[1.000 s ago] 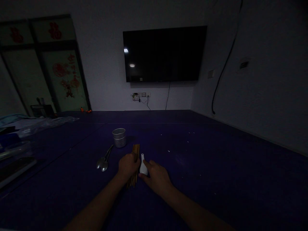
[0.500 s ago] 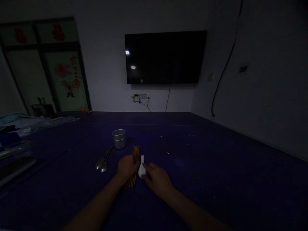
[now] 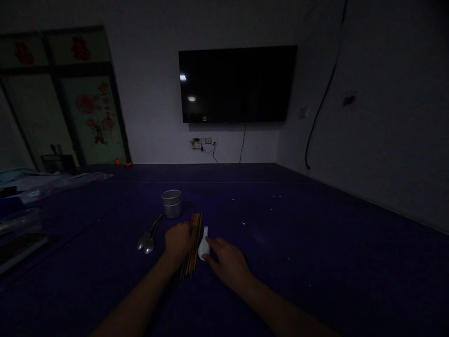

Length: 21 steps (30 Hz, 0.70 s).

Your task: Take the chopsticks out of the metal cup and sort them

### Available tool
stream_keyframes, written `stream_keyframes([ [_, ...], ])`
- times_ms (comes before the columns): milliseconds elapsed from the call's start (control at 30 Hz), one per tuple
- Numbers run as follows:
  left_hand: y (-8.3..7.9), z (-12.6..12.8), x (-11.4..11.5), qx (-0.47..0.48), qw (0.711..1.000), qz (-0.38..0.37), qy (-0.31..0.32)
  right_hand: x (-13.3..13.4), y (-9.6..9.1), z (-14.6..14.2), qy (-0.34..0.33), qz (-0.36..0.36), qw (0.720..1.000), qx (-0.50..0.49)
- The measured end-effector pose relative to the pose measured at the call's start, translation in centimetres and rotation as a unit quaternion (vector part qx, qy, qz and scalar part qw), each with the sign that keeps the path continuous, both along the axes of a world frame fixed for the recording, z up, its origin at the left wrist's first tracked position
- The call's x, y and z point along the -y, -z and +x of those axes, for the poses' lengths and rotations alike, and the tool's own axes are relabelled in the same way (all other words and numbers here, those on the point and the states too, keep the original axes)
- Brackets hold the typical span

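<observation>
A bundle of several wooden chopsticks (image 3: 192, 262) lies lengthwise on the dark blue table surface. My left hand (image 3: 178, 241) rests at the bundle's left edge, its back toward me and slightly overlapping the sticks; its fingertips are hidden. Just right of the bundle is a white soup spoon (image 3: 204, 247), handle pointing away. My right hand (image 3: 228, 262) grips its right side between thumb and forefinger. Left of my left hand lie metal spoons (image 3: 149, 244), bowls toward me. Behind them a metal cup (image 3: 171, 205) stands upright.
Small white scraps (image 3: 243, 223) dot the table (image 3: 280, 290) on the right. At the far left are clear plastic wrapping (image 3: 66, 181) and a flat dark object with a pale edge (image 3: 23, 250). A television (image 3: 236, 84) hangs on the far wall.
My left hand has shifted left, and its thumb no longer lies across the chopsticks. My right hand keeps its place on the soup spoon. The whole view has drifted slightly.
</observation>
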<state>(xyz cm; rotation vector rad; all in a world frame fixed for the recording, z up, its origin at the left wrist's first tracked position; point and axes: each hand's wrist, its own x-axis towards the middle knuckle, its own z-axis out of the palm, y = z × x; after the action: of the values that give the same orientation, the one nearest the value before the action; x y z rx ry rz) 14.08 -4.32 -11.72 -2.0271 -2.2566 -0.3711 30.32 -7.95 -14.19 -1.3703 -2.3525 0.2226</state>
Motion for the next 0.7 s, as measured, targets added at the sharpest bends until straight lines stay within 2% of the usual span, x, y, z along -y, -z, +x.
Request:
stream_keyframes([
  [167,-1.0,-2.7,-0.3,-0.034,0.992,0.03,-0.117,0.1,0.2,0.2,-0.013,-0.003,1.0,-0.011],
  [300,-1.2,-5.0,-0.6,-0.087,0.98,0.081,-0.16,0.2,0.2,0.3,-0.01,-0.009,1.0,-0.011],
  [400,-0.9,-6.3,-0.8,-0.103,0.973,0.081,-0.192,0.2,0.1,0.3,-0.007,-0.007,1.0,-0.01],
  [567,-0.4,-7.5,-1.2,-0.084,0.975,0.024,-0.205,0.2,0.2,0.4,-0.011,-0.005,1.0,-0.012],
  [700,-0.3,-7.8,-1.4,-0.07,0.977,0.008,-0.2,0.5,0.1,0.3,-0.012,-0.004,1.0,-0.012],
])
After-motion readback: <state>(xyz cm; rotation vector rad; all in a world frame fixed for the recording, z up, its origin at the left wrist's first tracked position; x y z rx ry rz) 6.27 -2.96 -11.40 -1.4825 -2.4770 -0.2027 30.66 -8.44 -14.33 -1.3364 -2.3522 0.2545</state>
